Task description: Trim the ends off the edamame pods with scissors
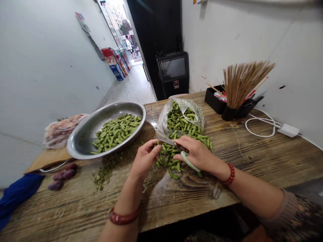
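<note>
My right hand grips a pair of scissors with pale green handles. Their blades point left, reaching the fingertips of my left hand. Its thumb and fingers are pinched together on an edamame pod, mostly hidden by the fingers. Beneath both hands lies a loose pile of green edamame pods. More pods spill from a clear plastic bag just behind. To the left, a wide metal basin holds many pods. Small green trimmings are scattered beside it on the wooden table.
A bag of pale pinkish food sits on a wooden board at left. Several purple-red bulbs and a blue cloth lie nearer. Skewers stand in a black holder at right, by a white cable.
</note>
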`<state>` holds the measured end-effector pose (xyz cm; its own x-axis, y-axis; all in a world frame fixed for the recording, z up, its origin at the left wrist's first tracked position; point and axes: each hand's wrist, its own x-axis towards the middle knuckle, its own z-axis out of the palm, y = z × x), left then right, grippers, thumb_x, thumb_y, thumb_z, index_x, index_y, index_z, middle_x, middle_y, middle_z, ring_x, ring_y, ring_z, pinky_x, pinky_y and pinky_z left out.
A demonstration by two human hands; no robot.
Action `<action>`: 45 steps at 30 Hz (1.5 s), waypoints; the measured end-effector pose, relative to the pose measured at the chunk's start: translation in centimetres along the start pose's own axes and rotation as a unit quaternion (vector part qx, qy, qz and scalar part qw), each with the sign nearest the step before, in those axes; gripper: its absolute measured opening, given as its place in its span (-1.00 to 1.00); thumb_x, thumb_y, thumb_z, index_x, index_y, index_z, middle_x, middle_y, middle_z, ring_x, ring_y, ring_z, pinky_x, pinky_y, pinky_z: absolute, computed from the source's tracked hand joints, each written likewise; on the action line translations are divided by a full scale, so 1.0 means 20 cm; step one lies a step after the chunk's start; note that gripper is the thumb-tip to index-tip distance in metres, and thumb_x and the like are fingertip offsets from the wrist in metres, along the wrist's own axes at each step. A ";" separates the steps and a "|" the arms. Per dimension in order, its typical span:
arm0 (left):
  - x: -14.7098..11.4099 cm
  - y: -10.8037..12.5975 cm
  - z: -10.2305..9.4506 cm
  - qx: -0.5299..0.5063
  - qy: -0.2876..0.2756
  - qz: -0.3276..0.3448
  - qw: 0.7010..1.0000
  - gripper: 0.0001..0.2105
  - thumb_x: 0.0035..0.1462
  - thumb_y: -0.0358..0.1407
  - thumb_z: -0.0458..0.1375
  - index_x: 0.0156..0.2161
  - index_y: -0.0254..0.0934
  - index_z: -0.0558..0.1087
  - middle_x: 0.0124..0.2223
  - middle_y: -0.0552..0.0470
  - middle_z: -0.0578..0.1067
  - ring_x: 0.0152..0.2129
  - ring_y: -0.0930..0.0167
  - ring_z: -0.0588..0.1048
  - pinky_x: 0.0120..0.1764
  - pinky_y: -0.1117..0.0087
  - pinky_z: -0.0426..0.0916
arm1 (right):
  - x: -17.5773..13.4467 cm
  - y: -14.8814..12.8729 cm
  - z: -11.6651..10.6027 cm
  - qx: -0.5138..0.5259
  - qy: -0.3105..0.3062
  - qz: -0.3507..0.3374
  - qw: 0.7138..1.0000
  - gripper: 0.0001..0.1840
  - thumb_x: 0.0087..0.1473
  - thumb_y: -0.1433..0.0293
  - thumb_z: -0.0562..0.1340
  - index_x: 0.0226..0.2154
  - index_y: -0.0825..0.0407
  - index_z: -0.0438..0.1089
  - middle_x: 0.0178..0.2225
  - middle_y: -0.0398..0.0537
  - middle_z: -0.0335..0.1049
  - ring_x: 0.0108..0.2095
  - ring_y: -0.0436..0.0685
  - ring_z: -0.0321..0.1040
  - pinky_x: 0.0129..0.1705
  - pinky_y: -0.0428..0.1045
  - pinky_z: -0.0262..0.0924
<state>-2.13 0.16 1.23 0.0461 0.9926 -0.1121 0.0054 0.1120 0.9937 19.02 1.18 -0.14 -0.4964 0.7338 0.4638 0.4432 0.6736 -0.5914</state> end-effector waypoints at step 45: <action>-0.02 -0.01 0.07 0.020 0.010 0.077 0.997 -0.81 -0.16 -0.24 0.36 -0.46 -0.29 0.49 -0.44 0.02 0.46 -0.56 0.47 0.33 -0.56 0.49 0.15 | 0.00 -0.05 -0.01 -0.002 -0.035 -0.029 0.999 -0.39 -0.05 0.30 0.38 0.05 0.03 0.25 -0.18 0.03 0.31 -0.19 0.18 0.29 -0.15 0.08 0.26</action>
<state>-0.71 -0.42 1.14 0.0300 0.9986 0.0425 0.0387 -0.0437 0.9983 18.66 0.58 0.55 -0.5722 0.6855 0.4502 0.4143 0.7153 -0.5627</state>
